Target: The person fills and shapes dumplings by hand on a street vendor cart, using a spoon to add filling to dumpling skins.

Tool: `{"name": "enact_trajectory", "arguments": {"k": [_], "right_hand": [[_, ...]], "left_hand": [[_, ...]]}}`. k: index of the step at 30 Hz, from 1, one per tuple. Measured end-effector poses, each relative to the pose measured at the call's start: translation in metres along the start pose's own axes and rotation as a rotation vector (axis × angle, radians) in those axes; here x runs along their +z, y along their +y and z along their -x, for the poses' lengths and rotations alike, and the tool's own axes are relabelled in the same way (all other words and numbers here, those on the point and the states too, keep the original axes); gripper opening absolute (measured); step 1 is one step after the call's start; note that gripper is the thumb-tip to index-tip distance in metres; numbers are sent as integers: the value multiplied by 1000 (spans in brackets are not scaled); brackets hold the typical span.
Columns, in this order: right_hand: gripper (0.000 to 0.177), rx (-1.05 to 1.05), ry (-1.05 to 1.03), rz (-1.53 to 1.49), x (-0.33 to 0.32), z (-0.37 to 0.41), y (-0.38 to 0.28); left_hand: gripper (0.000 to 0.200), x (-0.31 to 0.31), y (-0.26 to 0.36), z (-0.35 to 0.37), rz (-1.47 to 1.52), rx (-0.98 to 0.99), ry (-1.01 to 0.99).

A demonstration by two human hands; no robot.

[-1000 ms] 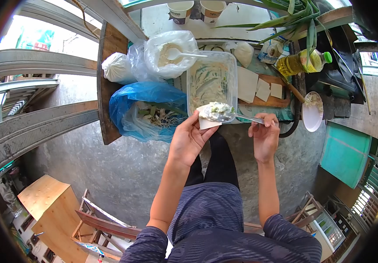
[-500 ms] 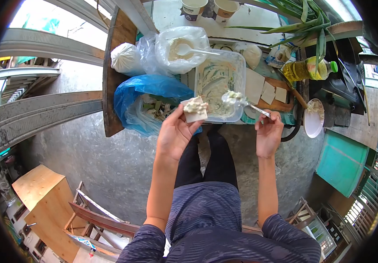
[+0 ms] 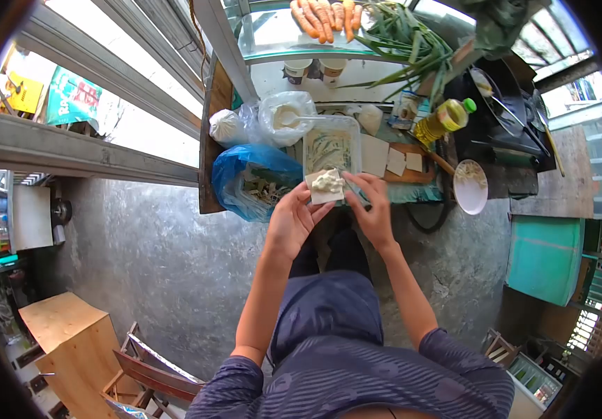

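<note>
In my left hand (image 3: 292, 222) is a pale square wrapper (image 3: 329, 197), pinched at its left and lower edge, with a mound of creamy white-green filling (image 3: 327, 181) on it. My right hand (image 3: 372, 209) has its thumb and index finger at the wrapper's right edge. The spoon cannot be made out now. Just beyond the hands stands a clear plastic tub (image 3: 354, 129), its walls smeared with the same filling. Right of it lie a stack of wrappers (image 3: 372, 155) and a wooden board (image 3: 423, 174) with loose wrapper pieces (image 3: 396, 162).
A blue plastic bag (image 3: 227, 174) with scraps and a white bag of powder (image 3: 287, 101) sit left of the tub. Toward the right are an oil bottle (image 3: 440, 122), a white plate (image 3: 470, 195) and a dark pan (image 3: 503, 105). Carrots (image 3: 325, 17) and leafy greens (image 3: 412, 42) lie behind.
My right hand has come left from beside the tub to the wrapper, and the filled spoon it held no longer shows. The view has shifted, bringing the carrots into sight.
</note>
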State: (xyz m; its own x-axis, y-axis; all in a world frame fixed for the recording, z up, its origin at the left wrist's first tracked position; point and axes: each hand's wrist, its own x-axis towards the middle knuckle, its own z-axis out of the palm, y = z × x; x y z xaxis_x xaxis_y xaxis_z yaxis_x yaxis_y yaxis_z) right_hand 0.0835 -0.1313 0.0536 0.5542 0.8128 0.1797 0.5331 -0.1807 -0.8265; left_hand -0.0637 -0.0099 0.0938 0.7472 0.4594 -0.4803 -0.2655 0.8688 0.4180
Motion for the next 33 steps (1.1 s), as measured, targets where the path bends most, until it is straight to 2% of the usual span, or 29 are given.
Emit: {"name": "enact_trajectory", "arguments": {"k": [2, 8, 12, 17, 20, 23, 33], "right_hand": [[26, 188, -189, -417, 5, -1, -8], [28, 259, -164, -802, 1, 5, -30], [31, 251, -183, -839, -8, 10, -38], [36, 210, -157, -915, -17, 13, -41], [38, 253, -144, -935, -21, 12, -39], [35, 256, -105, -939, -22, 12, -38], [29, 29, 89, -656, -28, 13, -38]], "left_hand": [[44, 10, 2, 8, -56, -15, -71], [51, 22, 11, 27, -202, -7, -168], [57, 27, 19, 35, -296, -22, -218], [56, 34, 20, 36, -250, -65, -267], [56, 38, 18, 34, -213, -87, -283], [57, 38, 14, 28, -230, -96, -266], [61, 54, 5, 32, -343, -60, -351]]}}
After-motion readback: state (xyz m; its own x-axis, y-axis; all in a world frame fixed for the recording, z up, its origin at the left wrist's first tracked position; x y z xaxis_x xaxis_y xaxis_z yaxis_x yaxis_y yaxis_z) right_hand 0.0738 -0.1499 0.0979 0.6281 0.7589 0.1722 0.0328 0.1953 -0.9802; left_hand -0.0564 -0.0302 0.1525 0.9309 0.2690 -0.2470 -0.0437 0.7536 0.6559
